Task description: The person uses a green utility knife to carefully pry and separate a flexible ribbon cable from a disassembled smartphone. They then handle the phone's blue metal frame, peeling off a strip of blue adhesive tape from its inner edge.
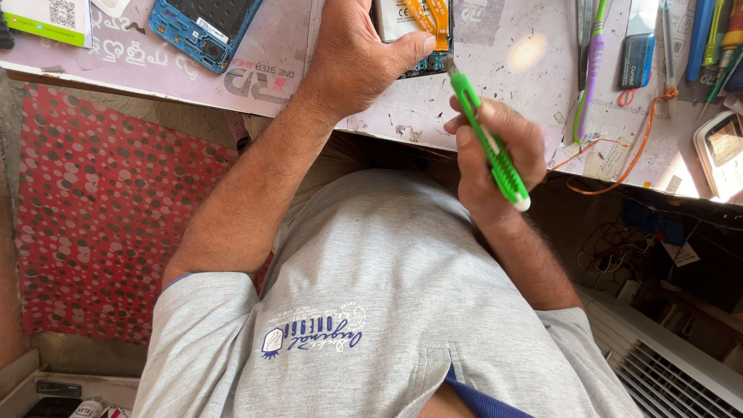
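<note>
Blue phone frame [203, 27], toothbrush [590, 66] flank opened phone [410, 31].

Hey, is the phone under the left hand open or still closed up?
Open. The phone under the left hand lies with its back off: orange flex cables and battery show. The right hand holds a green tool to it.

A green-and-white box [48, 19] lies top left; a lit device screen [721, 151] far right.

Pale scratched worktable [534, 93], red dotted cloth [101, 209] below, bright sunlit patch [529, 51]
</note>
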